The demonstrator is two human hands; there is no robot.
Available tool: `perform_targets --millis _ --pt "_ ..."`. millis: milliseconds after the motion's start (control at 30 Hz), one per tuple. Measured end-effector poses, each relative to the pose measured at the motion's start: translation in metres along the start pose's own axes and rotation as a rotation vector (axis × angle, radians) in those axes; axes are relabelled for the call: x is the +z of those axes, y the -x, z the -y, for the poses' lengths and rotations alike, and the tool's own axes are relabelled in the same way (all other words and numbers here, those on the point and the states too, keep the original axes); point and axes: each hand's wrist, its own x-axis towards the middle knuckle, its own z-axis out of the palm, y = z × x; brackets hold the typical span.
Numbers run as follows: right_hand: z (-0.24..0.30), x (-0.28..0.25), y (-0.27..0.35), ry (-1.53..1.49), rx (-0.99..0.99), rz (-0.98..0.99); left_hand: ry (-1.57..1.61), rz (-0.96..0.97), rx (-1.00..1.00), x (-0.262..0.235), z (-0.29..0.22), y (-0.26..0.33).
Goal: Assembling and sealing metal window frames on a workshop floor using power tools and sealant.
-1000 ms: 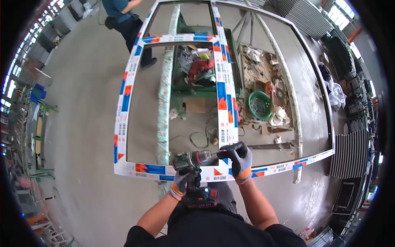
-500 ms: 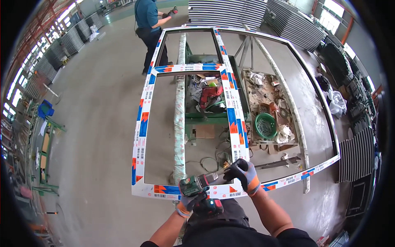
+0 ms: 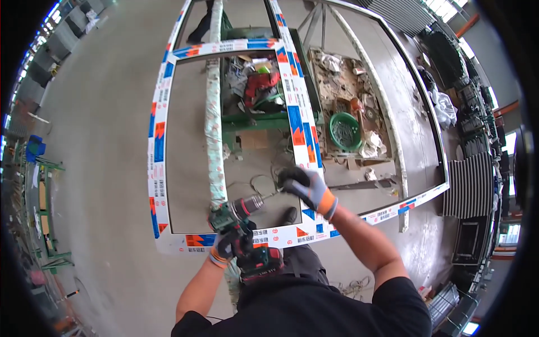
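The left hand (image 3: 225, 247) has its grip clenched round a green cordless drill (image 3: 242, 224) over the white window frame (image 3: 296, 121). The right hand (image 3: 306, 186) pinches the drill's bit. Beyond, a green basket (image 3: 345, 130) on the cluttered bench (image 3: 359, 101) holds small metal pieces.

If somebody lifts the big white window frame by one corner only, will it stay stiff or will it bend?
The window frame would probably flex and twist somewhat: its bars are long and thin around wide open panes. It looks bulky rather than heavy, since the profiles seem hollow. Its film-wrapped surface may be slippery; the right hand and left hand, which holds the cordless drill, wear gloves.
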Motion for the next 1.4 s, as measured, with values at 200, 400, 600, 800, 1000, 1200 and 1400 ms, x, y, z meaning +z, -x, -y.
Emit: perform_targets --millis 200,400,600,800,1000,1200,1400 --pt "-0.085 -0.093 -0.102 0.953 -0.004 -0.396 -0.01 -0.177 -0.232 -0.022 -0.023 -0.035" --pt "-0.148 -0.101 -0.164 1.205 0.169 -0.5 -0.052 -0.275 -0.407 -0.037 -0.02 -0.083" --pt "-0.144 -0.092 -0.164 1.196 0.212 -0.451 -0.073 -0.337 -0.449 -0.04 -0.015 -0.102" --pt "-0.133 -0.095 -0.166 1.061 0.135 -0.399 0.015 -0.344 -0.612 -0.06 -0.004 -0.109" --pt "-0.116 -0.086 -0.171 0.975 0.269 -0.412 0.103 -0.337 -0.711 -0.065 -0.007 -0.112" --pt "-0.126 -0.09 -0.17 1.073 0.163 -0.419 0.139 -0.289 -0.758 -0.061 -0.009 -0.122" --pt "-0.125 -0.09 -0.17 1.057 0.211 -0.407 0.128 -0.352 -0.758 -0.059 -0.007 -0.132"
